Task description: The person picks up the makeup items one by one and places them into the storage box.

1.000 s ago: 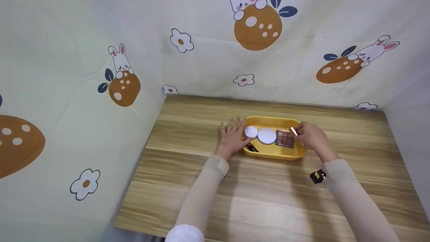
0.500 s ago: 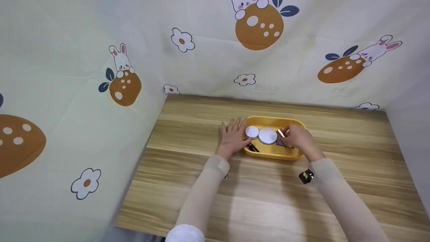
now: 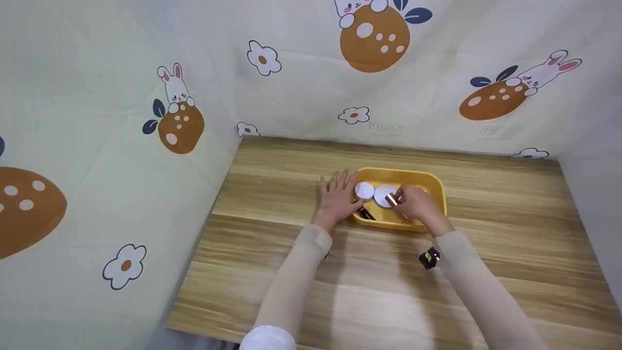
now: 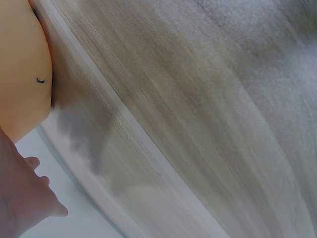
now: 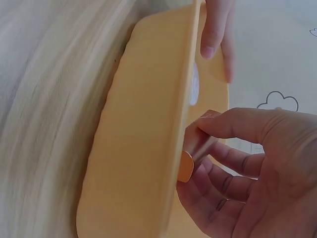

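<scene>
A yellow tray holds a small white round case, a larger white round compact and a dark slim item. My left hand rests at its left end, fingers spread straight outside, thumb over the rim. Above the compact, my right hand pinches a shiny rose-gold lipstick tube between thumb and fingers. The right hand covers the tray's middle right, hiding whatever lies beneath it. In the left wrist view, only part of the left hand and the tray's outer wall show.
Wood-grain table surrounds the tray on all sides. A printed cloth wall with rabbits and flowers rises behind the table, and another stands at its left.
My right hand has moved left with the lipstick tube, from the tray's right end to above the larger compact. The eyeshadow palette seen earlier is now hidden by that hand. The left hand stays put.
</scene>
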Available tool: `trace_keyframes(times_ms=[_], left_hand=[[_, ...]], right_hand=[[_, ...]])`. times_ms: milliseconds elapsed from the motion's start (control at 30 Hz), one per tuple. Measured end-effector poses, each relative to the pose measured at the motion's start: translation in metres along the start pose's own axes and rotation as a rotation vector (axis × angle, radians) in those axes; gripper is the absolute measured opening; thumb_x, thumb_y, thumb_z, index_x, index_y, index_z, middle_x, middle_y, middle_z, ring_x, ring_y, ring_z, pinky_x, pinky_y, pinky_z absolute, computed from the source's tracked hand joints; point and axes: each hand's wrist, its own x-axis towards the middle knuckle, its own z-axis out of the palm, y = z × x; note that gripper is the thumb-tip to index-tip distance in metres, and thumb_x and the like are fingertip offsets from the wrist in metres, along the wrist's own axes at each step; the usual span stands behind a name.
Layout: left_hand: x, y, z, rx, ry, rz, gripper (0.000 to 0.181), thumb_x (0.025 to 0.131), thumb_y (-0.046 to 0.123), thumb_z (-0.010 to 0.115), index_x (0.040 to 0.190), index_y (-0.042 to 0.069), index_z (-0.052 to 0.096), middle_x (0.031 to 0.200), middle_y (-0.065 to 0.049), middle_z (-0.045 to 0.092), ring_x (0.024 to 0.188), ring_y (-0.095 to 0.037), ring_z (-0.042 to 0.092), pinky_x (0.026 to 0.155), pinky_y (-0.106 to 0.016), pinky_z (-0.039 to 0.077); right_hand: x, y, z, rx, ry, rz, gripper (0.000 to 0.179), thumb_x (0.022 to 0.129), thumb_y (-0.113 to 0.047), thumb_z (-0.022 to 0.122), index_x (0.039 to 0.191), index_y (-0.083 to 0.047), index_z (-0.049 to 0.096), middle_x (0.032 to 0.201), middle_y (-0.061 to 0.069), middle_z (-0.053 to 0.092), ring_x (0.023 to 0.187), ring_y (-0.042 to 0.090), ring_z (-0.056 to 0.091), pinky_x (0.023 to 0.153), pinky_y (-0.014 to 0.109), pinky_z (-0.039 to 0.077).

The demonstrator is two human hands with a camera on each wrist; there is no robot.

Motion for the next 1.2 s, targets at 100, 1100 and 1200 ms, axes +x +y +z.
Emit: trace_keyframes(times_ms=[100,1100,1200], left_hand=[[-0.001,0.000,0.000,0.015,0.002,0.001,0.087,0.093,0.070,0.044,0.162,0.031,0.009,0.169,-0.006,0.015,0.157,-0.032,0.011,0.122,-0.066,0.002],[0.000,0.000,0.001,0.043,0.011,0.002,0.085,0.094,0.066,0.046,0.162,0.030,0.009,0.169,-0.006,0.016,0.157,-0.032,0.011,0.121,-0.067,0.006],[0.000,0.001,0.001,0.039,0.012,0.004,0.084,0.094,0.066,0.045,0.162,0.030,0.010,0.169,-0.006,0.016,0.156,-0.033,0.012,0.122,-0.067,0.005]], right_hand=[[0.003,-0.002,0.006,0.016,-0.019,-0.016,0.029,0.083,-0.015,0.074,0.107,-0.001,0.066,0.093,0.015,0.071,0.083,0.026,0.064,0.078,0.041,0.048],[0.019,-0.015,0.042,-0.039,-0.035,-0.097,0.019,0.085,-0.009,0.064,0.101,0.000,0.069,0.096,0.016,0.073,0.091,0.033,0.065,0.086,0.048,0.052],[0.017,-0.013,0.041,-0.022,-0.028,-0.099,0.020,0.084,-0.007,0.065,0.102,0.001,0.068,0.096,0.016,0.072,0.092,0.033,0.065,0.086,0.047,0.052]])
